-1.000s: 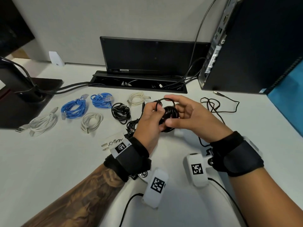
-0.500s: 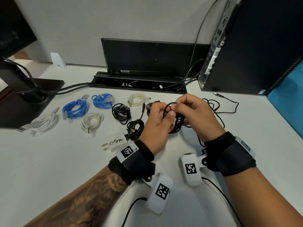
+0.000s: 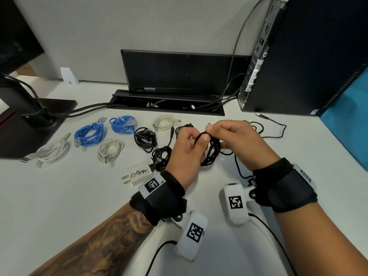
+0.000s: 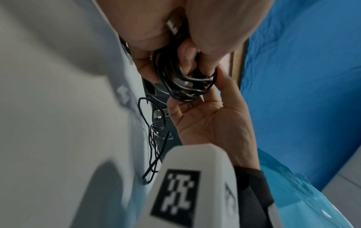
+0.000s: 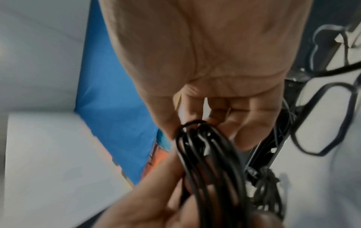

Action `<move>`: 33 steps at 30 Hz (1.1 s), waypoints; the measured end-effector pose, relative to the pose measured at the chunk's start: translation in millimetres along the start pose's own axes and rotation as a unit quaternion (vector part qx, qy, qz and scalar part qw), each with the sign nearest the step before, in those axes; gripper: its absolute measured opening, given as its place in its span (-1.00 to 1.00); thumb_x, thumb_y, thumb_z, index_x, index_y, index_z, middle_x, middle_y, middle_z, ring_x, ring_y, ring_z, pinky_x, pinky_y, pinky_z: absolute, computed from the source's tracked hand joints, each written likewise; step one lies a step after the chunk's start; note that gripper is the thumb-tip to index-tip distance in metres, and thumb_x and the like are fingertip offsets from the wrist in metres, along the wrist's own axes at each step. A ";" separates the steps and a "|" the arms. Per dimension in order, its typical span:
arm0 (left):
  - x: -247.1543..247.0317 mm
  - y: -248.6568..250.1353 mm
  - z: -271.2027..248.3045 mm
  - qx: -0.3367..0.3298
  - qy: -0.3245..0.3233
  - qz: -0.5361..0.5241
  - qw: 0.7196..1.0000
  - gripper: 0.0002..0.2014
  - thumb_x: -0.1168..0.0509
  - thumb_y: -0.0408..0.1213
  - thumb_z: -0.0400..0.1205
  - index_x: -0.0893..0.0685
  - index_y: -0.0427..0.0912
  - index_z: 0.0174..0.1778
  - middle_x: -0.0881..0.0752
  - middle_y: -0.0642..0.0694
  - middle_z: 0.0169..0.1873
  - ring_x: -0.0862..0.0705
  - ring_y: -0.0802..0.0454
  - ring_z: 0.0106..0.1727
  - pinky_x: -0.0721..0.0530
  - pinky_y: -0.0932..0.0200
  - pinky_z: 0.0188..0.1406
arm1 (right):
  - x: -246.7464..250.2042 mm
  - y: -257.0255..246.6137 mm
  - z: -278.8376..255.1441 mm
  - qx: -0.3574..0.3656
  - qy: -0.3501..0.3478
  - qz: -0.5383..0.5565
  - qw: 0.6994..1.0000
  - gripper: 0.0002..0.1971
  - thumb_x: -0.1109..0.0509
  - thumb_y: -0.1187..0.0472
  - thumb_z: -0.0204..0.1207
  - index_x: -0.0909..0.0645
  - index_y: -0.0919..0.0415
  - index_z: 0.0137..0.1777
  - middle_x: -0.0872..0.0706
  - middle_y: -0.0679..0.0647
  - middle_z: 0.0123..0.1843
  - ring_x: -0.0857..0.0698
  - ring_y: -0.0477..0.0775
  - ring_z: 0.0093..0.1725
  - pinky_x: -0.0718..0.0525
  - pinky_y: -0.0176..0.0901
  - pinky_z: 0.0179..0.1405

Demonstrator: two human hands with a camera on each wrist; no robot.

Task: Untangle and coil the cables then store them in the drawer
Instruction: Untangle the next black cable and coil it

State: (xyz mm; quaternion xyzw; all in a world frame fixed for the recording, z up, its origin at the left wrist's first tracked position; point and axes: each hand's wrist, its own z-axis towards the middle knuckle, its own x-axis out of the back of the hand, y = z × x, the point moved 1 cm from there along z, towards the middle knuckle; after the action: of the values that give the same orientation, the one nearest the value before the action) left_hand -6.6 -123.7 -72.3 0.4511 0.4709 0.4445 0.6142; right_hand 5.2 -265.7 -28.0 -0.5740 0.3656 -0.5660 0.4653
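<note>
Both hands hold a black cable (image 3: 212, 151) above the tabletop (image 3: 59, 196), in front of the finished coils. The left hand (image 3: 186, 154) has its fingers curled round the bundle of loops; the right hand (image 3: 237, 138) pinches a strand at the top between thumb and fingertip. The cable looks light, thin and limp, so its loops will likely spring apart if let go. The bundle is best held across all its turns, with the free tail (image 3: 242, 172), trailing on the tabletop, fed in under light tension.
</note>
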 end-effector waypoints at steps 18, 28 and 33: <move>-16.8 12.3 0.4 0.068 -0.111 0.037 0.991 -0.78 -0.15 -0.27 0.80 -0.65 -0.31 0.03 -0.52 -0.07 -0.35 -0.50 0.13 -0.37 -0.44 0.35 -0.39 | 20.1 -7.6 5.0 0.031 0.243 0.243 0.939 -0.70 -0.27 0.12 0.79 -0.66 0.12 -0.18 -0.67 -0.11 -0.26 -0.52 -0.17 -0.32 -0.49 -0.28 -0.34; 9.7 21.2 15.4 0.027 -0.071 -0.016 0.997 -0.71 -0.22 -0.18 0.71 -0.71 -0.35 0.07 -0.62 -0.01 -0.34 -0.54 0.05 -0.29 -0.44 0.19 -0.31 | 21.4 0.1 3.6 0.096 0.070 0.008 0.993 -0.88 -0.34 0.28 0.74 -0.69 0.10 0.03 -0.79 -0.10 -0.17 -0.76 -0.12 -0.12 -0.74 -0.14 -0.15; 10.6 24.5 14.1 0.020 -0.019 -0.013 1.000 -0.77 -0.23 -0.36 0.75 -0.81 -0.11 0.09 -0.67 -0.02 -0.27 -0.55 -0.01 -0.29 -0.53 0.25 -0.46 | 7.9 -0.7 2.0 0.047 0.048 0.024 0.997 -0.81 -0.29 0.22 0.77 -0.76 0.09 0.07 -0.86 0.11 -0.02 -0.83 0.15 0.00 -0.74 -0.12 -0.14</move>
State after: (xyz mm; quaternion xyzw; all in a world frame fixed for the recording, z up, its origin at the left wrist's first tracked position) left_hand 6.0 -110.4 -48.3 0.4659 0.4739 0.4185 0.6191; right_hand 7.9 -272.6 -24.8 -0.5145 0.3741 -0.5979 0.4876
